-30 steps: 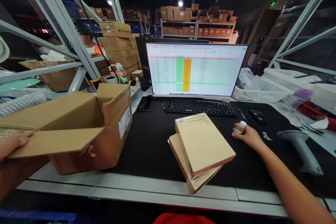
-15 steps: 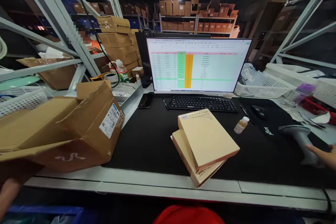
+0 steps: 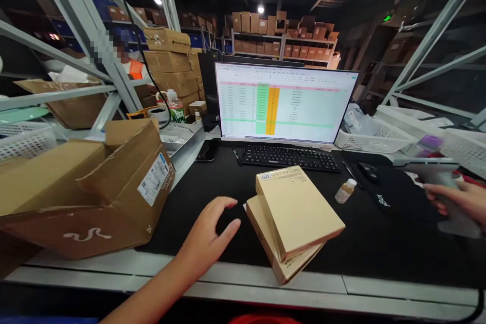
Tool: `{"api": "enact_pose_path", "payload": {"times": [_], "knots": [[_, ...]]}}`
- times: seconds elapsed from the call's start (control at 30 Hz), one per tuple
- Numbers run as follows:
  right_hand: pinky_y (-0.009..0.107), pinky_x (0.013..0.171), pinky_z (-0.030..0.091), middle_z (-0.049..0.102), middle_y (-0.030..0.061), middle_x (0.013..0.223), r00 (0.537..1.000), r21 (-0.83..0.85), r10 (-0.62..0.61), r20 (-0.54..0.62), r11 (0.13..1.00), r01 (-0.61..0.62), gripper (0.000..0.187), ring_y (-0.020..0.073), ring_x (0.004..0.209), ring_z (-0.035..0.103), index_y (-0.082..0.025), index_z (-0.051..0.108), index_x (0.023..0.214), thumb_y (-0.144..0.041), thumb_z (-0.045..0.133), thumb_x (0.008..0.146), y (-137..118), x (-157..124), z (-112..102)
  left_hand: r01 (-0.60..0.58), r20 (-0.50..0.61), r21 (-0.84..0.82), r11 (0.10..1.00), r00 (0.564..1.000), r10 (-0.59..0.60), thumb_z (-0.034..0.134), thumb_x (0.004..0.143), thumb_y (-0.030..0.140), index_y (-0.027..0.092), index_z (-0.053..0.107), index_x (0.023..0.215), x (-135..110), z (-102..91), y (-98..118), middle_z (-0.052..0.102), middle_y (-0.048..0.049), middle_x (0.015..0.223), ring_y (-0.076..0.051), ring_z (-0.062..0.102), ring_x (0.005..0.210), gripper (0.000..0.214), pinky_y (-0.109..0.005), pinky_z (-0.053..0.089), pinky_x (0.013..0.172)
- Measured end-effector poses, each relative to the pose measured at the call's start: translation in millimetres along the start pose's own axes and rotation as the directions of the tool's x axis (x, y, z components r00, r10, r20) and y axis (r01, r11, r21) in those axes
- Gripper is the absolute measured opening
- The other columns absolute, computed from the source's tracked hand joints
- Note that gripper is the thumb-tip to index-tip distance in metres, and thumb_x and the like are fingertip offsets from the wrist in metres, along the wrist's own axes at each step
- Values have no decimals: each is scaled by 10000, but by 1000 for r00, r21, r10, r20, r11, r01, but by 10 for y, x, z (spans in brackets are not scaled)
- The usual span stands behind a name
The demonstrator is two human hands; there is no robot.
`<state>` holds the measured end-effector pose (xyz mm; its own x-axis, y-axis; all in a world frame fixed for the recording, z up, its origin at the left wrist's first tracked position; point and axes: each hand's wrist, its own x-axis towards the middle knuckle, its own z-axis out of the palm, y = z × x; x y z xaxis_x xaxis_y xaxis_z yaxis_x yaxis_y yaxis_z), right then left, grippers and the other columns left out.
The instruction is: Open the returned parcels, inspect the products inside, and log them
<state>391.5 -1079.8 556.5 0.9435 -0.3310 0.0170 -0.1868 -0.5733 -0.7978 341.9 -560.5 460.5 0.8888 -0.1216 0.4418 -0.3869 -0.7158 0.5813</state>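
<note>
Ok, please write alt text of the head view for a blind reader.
A right hand holds a blurred grey barcode scanner over a black desk mat; the left hand hovers beside two stacked tan boxes.

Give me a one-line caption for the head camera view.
Left hand open beside two stacked tan boxes; right hand grips a barcode scanner.

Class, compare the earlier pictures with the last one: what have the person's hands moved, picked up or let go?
The left hand has released the cardboard carton, now resting at the desk's left, and moved right, open and empty. The right hand set down the small bottle and lifted the barcode scanner off the mat. The two stacked flat boxes stayed put.
</note>
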Motion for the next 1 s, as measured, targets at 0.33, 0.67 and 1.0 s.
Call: {"api": "enact_pose_path", "payload": {"times": [0.33, 0.67, 1.0], "knots": [[217, 447, 411, 605, -12, 626, 748, 0, -138, 649, 984, 181, 296, 122, 503, 528, -201, 634, 916, -439, 716, 759, -1497, -757, 817, 419, 368, -525, 741, 897, -246, 756, 702, 550, 159, 617, 1197, 931, 635, 139, 690, -148, 1273, -341, 634, 1195, 646, -440, 483, 1034], [207, 410, 398, 593, -18, 602, 667, 20, -121, 735, 987, 157, 398, 127, 485, 535, -206, 649, 1077, -436, 740, 764, -1506, -595, 940, 346, 283, -450, 823, 930, -236, 859, 596, 416, 202, 568, 1255, 813, 432, 270, 650, -129, 1295, -330, 605, 1216, 751, -466, 446, 1077], [249, 363, 293, 532, -6, 572, 906, 145, 14, 424, 986, -83, 479, 122, 424, 418, -236, 562, 741, -660, 776, 680, -600, -589, 475, 414, 59, -748, 519, 820, -569, 865, 626, 398, 183, 632, 1170, 465, 54, -97, 714, -88, 1232, -325, 638, 1194, 630, -430, 527, 1004]]}}
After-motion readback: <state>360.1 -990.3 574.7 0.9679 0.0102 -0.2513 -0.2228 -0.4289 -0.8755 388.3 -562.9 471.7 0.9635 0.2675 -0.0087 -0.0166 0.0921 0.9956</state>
